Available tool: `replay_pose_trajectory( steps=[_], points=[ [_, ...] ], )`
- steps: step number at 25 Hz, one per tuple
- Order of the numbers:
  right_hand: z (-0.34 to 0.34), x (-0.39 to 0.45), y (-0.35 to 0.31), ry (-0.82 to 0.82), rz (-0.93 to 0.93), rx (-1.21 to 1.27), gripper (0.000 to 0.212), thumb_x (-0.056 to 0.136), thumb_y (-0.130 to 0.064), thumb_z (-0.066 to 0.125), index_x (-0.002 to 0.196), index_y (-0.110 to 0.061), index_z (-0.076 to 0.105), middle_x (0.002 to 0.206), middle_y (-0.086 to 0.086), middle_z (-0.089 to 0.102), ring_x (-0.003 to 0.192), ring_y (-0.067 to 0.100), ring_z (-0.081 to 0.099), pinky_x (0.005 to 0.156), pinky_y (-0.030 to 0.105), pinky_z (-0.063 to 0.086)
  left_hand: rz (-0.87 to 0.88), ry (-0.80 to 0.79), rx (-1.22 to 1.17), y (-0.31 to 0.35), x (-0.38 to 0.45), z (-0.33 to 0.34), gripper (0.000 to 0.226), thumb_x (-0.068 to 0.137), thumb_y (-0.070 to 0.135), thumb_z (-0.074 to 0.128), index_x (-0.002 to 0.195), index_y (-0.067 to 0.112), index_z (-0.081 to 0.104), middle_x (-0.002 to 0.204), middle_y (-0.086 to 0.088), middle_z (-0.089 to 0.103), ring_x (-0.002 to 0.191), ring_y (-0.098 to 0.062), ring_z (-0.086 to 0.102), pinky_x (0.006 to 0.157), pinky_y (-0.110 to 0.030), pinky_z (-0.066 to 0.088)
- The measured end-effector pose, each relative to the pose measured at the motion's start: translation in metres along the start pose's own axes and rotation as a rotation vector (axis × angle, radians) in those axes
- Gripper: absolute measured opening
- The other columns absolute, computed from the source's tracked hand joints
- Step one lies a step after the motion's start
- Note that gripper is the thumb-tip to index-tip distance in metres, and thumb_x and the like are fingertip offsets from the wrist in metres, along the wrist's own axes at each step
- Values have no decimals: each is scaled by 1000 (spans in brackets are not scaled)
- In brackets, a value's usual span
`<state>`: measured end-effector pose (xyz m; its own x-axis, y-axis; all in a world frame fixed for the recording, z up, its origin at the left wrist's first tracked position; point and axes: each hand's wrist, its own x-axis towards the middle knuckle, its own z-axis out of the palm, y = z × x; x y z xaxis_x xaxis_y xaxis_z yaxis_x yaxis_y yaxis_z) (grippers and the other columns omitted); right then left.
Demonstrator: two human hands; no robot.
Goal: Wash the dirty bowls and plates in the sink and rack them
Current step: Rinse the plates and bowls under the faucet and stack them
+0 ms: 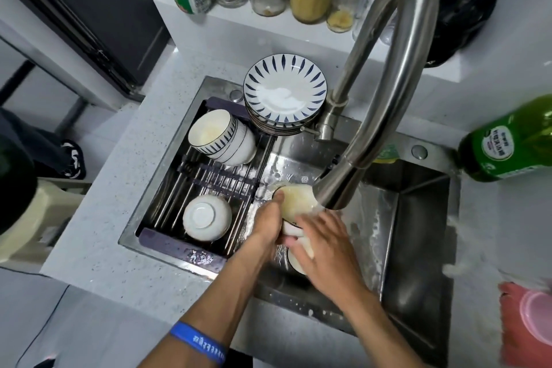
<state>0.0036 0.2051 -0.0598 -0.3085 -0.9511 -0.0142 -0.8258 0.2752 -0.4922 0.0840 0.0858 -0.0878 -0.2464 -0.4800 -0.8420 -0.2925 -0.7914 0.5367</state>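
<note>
Head view is showing a bowl (294, 202) being held tilted under the faucet (385, 75) spout at the middle of the frame, inside the sink (418, 218), its cloudy inside facing up toward the camera. The left hand (268, 218) is gripping it by the rim, thumb over the near-left edge and fingers curled beneath, so that grip is pinching the bowl. The right hand (325, 245) is lying with fingers spread and fairly straight across the bowl's lower outside, seemingly rubbing it; whether it is holding a cloth I cannot tell. Another bowl (294, 263) is peeking out just beneath the right hand, lower in the sink.

Judging by this, the step in hand is the washing or rinsing of one bowl. The next move is calling for a turn to drain it, then a carry leftward to the rack (209, 185) set over the sink's left half.

On that rack an upturned bowl (207, 217) is resting at lower left, and a stack of bowls (222, 137) is lying on its side at the upper part; whether that stack is clean is unclear. A stack of plates (285, 92) is sitting above the rack, beside the faucet base. A green bottle (507, 143) is standing on the bench at the right edge.
</note>
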Motion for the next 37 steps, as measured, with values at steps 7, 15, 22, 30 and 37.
replay_pose_trajectory(
  steps=[7, 15, 22, 30, 37],
  points=[
    [19, 21, 10, 66, 611, 1062, 17, 93, 4, 54, 90, -8, 66, 80, -2, 70, 76, 8, 62, 70, 26, 49, 560, -94, 997, -15, -30, 15, 67, 100, 61, 6, 142, 24, 42, 153, -4, 39, 146, -21, 26, 121, -45, 18],
    [-1, 18, 3, 238, 898, 1453, 37, 88, 14, 50, 82, -15, 72, 78, 4, 73, 76, 18, 63, 61, 24, 51, 518, -86, 959, 30, -32, 45, 29, 87, 54, 55, 98, 27, 53, 90, -3, 61, 80, -23, 65, 72, -39, 60],
    [-11, 25, 0, 288, 954, 1622, 37, 87, 18, 46, 80, -12, 67, 72, 4, 72, 70, 21, 64, 57, 24, 53, 215, -200, 804, 48, -24, 43, 73, 79, 40, 79, 138, 13, 46, 131, 1, 54, 124, -20, 52, 103, -30, 39],
    [-14, 40, -4, 308, 1004, 1989, 24, 94, -2, 48, 111, -3, 65, 99, 14, 71, 79, 22, 71, 64, 34, 59, 84, -35, -374, 12, -25, 29, 46, 97, 49, 49, 114, 13, 71, 106, -12, 74, 85, -22, 70, 63, -27, 55],
    [8, 7, -4, -97, 238, 584, 39, 80, 6, 55, 101, -26, 63, 98, -2, 70, 93, 17, 65, 81, 39, 54, 197, -6, 135, 11, -37, 25, 44, 86, 30, 59, 130, 25, 51, 127, -14, 62, 109, -21, 64, 91, -34, 54]
  ],
)
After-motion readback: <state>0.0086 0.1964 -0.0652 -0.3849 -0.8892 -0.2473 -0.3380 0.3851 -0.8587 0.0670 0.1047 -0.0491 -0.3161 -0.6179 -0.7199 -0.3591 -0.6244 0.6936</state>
